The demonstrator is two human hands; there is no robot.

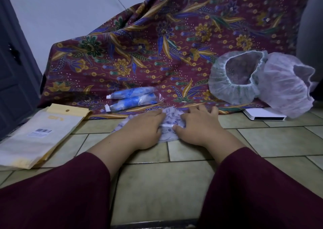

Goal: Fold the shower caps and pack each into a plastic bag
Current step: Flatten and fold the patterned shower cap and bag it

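Three shower caps are out, plus two more already packed. One pale cap with a purple print [169, 124] lies flattened on the tiled floor [157, 185], right at the near edge of the patterned cloth [157, 42], and both hands are on it. The left hand [145, 129] lies palm down over the cap's left part, fingers together and stretched flat against the plastic. The right hand [197, 125] presses on its right part, fingers spread apart, the thumb pointing inward along a fold. Both arms wear dark red sleeves [61, 193].

Two open caps sit at the right edge of the cloth, touching each other: a greenish one [222, 87] with its elastic mouth facing the room, and a white one [286, 89] leaning over a flat white box [265, 116] on the floor.

Two rolled blue-and-white caps in clear bags [134, 97] lie side by side on the cloth, just beyond the hands.

A stack of yellowish flat packets [40, 138] rests on the tiles toward the left. The cloth climbs up over something behind; a pale wall [70, 10] and a dark door [12, 82] stand at the left.
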